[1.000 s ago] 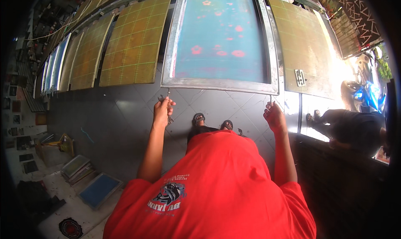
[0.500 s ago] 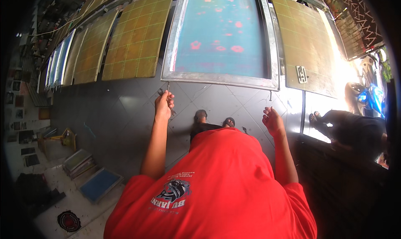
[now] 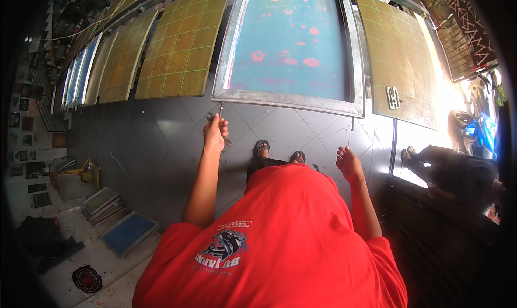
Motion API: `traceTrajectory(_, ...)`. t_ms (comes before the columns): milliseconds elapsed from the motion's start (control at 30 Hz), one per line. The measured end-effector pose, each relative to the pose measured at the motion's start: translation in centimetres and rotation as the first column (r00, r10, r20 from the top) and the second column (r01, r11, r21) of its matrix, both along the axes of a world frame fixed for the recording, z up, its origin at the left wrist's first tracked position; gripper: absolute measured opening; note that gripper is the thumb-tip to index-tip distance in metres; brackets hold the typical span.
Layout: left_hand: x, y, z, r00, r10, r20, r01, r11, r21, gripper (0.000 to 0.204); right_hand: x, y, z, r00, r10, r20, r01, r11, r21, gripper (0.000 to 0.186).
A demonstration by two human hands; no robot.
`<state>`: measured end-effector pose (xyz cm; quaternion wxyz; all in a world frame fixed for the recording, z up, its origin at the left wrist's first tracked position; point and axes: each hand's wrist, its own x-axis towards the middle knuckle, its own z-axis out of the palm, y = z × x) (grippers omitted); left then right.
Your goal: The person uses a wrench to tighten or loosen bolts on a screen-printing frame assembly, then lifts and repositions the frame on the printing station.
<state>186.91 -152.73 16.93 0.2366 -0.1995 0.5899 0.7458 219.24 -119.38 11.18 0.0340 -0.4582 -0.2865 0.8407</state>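
In front of me lies a screen-printing frame [image 3: 291,99] with a grey metal border and blue mesh [image 3: 269,39] marked with red flowers. A bolt [image 3: 221,108] sticks out at its near left corner, another bolt [image 3: 353,125] at the near right. My left hand [image 3: 215,133] is closed around a dark open-ended wrench [image 3: 210,116], just below the left bolt; its fingertips are close to the bolt, and I cannot tell if they touch. Lower and apart from the right bolt, my right hand [image 3: 350,164] is raised with fingers loosely bent, nothing visible in it.
Yellowish boards with green grid lines stand left [image 3: 180,44] and right [image 3: 396,60] of the frame; a metal hinge-like piece [image 3: 392,98] is on the right one. Small frames [image 3: 129,233] lie at lower left. A person [image 3: 458,170] is at the right, near a blue motorbike [image 3: 481,129].
The whole view has shifted slightly, so the frame appears a little further right. My right hand has dropped slightly away from the frame. My left hand keeps its grip on the wrench.
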Motion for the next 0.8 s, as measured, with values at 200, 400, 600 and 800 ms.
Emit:
traceTrajectory(200, 0.3, 0.6, 0.9, 1.000, -0.008, -0.024, 0.009, 1.000, 0.012, 0.021, 0.4, 0.2, -1.1, 0.999, 0.033, -0.010, -0.033, 0.999, -0.005, 0.024)
traceTrajectory(400, -0.2, 0.0, -0.4, 0.999, -0.008, -0.038, 0.008, 1.000, 0.007, 0.017, 0.5, 0.1, -1.3, 0.999, 0.043, 0.000, -0.043, 0.999, 0.003, 0.023)
traceTrajectory(600, 0.6, 1.3, 0.1, 0.994, 0.082, 0.076, -0.093, 0.982, 0.165, 0.017, 0.7, -0.1, -1.5, 0.999, 0.050, 0.020, -0.050, 0.999, 0.012, 0.023)
traceTrajectory(800, 0.4, 1.2, -0.8, 0.995, 0.082, -0.060, -0.079, 0.996, 0.037, 0.022, 0.7, -0.2, -1.9, 0.998, 0.056, 0.028, -0.057, 0.998, 0.009, 0.025)
